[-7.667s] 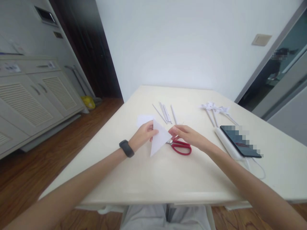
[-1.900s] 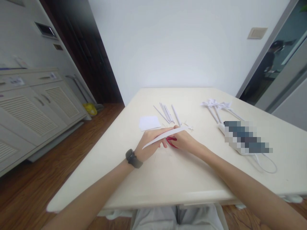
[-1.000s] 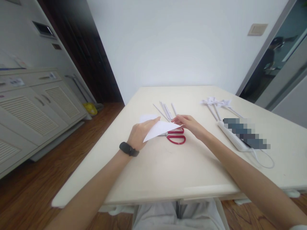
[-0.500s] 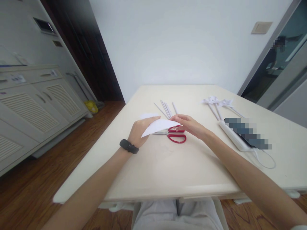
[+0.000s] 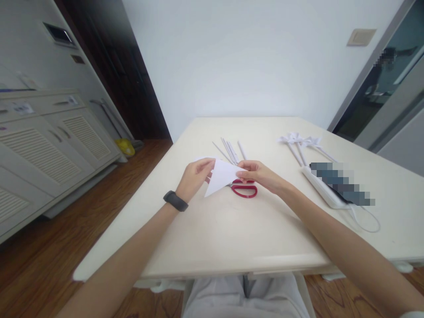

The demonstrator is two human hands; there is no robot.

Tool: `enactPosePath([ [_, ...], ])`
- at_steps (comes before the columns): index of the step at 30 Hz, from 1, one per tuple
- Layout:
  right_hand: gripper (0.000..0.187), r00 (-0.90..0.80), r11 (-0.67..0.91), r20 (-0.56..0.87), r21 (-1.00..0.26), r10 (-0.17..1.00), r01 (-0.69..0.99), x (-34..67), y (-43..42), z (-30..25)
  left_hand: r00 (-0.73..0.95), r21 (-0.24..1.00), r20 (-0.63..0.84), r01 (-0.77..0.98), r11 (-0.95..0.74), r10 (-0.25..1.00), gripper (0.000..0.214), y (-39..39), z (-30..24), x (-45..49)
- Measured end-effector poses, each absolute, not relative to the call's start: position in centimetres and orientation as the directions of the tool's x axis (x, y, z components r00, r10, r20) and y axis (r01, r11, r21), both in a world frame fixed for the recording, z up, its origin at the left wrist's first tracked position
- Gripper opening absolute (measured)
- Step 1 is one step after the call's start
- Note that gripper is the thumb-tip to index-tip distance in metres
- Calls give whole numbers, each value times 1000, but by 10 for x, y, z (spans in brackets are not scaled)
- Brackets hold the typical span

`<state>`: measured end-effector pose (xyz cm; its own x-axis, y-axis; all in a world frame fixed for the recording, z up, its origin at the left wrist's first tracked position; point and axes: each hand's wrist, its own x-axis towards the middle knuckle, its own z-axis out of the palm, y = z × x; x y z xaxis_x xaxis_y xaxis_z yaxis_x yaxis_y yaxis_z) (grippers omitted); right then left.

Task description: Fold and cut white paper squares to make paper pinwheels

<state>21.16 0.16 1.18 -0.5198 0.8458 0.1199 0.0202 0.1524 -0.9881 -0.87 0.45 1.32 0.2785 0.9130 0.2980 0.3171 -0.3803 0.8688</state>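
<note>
A white sheet of paper (image 5: 221,176), triangular in outline, is held up between my two hands over the table. My left hand (image 5: 196,176), with a black band on its wrist, grips the paper's left edge. The right corner is pinched between the thumb and fingers of my right hand (image 5: 256,173). Red-handled scissors (image 5: 244,191) lie beneath, their blades mostly hidden by the paper. Just behind are several thin white paper sticks (image 5: 229,150). More white paper (image 5: 201,157) shows partly behind my left hand.
White paper pinwheels (image 5: 294,139) on sticks rest at the right rear of the table (image 5: 232,238). Their sticks reach a white box-like device (image 5: 323,190) with a cable, its dark top blurred out. A wall stands behind the table.
The paper has turned from a nearly edge-on, curved view to show its flat triangular face. My left hand has shifted slightly left, and my right thumb now lies over the paper's corner.
</note>
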Motion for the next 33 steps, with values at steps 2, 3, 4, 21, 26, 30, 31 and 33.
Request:
enactPosePath([
  [2,17,-488,166,139,-986,862,13,212,3,11,314,942,178,220,-254,933,45,6,14,-9],
  [3,17,-473,173,148,-985,869,9,213,3,10,344,963,139,172,-208,929,46,6,14,-9],
  [4,17,-460,179,158,-984,874,2,213,4,10,378,977,112,127,-172,919,46,5,15,-9],
  [21,16,-417,164,186,-983,890,-88,212,7,8,591,998,43,15,-64,806,42,-5,22,-6],
  [26,41,-394,132,141,-990,908,-50,208,4,6,566,995,41,48,-83,824,46,-5,22,-5],
  [30,68,-380,129,117,-992,917,7,199,-2,4,538,993,18,87,-77,843,47,-2,19,-7],
  [31,75,-380,143,121,-989,917,29,197,-4,3,533,993,8,93,-67,846,47,-2,18,-7],
  [33,85,-386,183,133,-979,913,95,192,-6,3,519,994,-16,101,-43,855,46,-1,16,-9],
])
